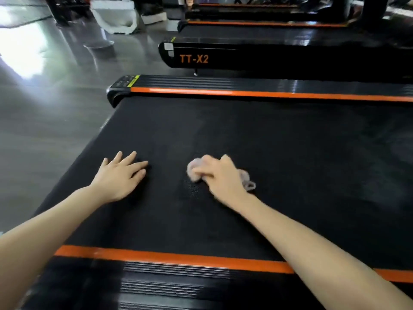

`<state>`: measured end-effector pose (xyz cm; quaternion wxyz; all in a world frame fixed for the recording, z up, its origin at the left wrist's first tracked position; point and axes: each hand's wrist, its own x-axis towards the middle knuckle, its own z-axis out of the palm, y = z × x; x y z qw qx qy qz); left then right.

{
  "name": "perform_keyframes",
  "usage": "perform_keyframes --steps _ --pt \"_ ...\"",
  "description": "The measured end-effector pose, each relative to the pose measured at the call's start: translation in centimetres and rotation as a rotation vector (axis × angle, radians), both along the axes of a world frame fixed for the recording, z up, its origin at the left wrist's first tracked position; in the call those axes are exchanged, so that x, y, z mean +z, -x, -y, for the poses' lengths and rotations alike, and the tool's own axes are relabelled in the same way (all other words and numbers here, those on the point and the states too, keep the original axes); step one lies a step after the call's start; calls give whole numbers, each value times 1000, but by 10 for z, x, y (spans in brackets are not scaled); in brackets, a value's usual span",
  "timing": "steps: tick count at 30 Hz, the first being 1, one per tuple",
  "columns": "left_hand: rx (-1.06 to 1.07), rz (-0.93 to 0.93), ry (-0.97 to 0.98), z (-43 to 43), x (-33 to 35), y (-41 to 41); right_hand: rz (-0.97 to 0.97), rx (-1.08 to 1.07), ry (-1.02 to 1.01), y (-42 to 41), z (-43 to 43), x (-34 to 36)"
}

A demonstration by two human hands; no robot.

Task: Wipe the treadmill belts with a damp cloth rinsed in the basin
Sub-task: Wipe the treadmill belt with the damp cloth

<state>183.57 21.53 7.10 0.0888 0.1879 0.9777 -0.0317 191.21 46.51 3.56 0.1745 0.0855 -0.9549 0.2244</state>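
Right grip (220, 175) is curling its fingers over a cloth (245, 179) and pressing it down on the treadmill belt (290, 153), roughly midway between the belt's near and far edges and toward its left end. The cloth is looking pale pinkish, crumpled into a wad. One lump is bulging out past the fingertips and a looser frill is trailing out on the other side of the hand; its outline is slightly blurred.

Nearest the camera, a ribbed black side rail (174, 278) with an orange stripe (167, 257) is running along the belt's near edge, and both bare forearms are reaching across it. Left grip (120, 175) is lying palm down on the belt with its fingers straight and spread, holding nothing, close to the belt's left end and apart from the cloth.

The belt is showing matte black with a fine dotted texture. Beyond its far edge a second orange-striped rail (245, 93) is running. Behind that, another treadmill (268, 57) marked TT-X2 is standing on the glossy grey floor (55, 97). Farther left, a round metal basin (99, 44) is sitting on the floor, well apart from the belt, with white foam blocks (116, 16) beyond it.
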Motion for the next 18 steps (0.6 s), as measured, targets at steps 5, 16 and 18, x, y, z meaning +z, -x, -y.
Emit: perform_keyframes --steps 5,16,18 --pt "81 7 -53 18 -8 15 134 483 42 -61 64 3" --pt "-31 -109 -62 37 -23 64 5 -147 48 30 33 -1" --pt "-64 -96 -81 39 -27 76 37 184 51 -6 96 -5"
